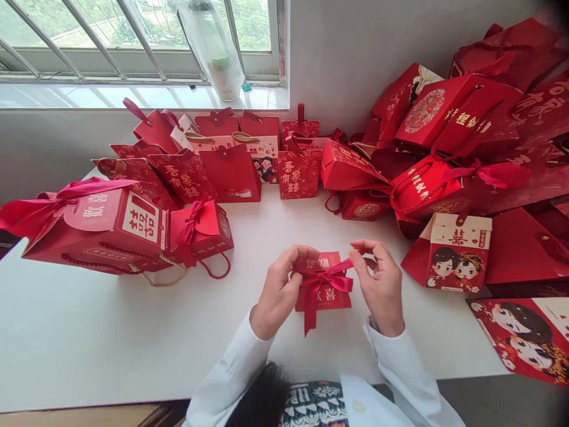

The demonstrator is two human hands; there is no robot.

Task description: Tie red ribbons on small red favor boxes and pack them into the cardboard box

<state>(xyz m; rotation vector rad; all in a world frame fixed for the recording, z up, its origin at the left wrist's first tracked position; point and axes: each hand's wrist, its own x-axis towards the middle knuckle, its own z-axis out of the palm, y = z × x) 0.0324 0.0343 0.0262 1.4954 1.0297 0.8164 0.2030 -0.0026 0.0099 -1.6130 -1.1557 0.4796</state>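
A small red gift box (323, 301) with pale characters on its top stands on the white table in front of me. Around it runs a dark pink ribbon (311, 296) tied in a bow, one tail hanging down over the front. My left hand (281, 290) is at the box's left side, its fingers closed on the ribbon bow's left loop. At the right, my right hand (380, 284) pinches the upper right part of the ribbon between thumb and fingers. The hands partly cover the box's left side and the ribbon's ends.
Red gift boxes (146, 219) with ribbons and cords stand at the left. A row of red paper bags (229, 172) lines the wall under the window. Many red boxes (462, 118) are piled at the right. A bagged bottle (220, 65) stands on the sill.
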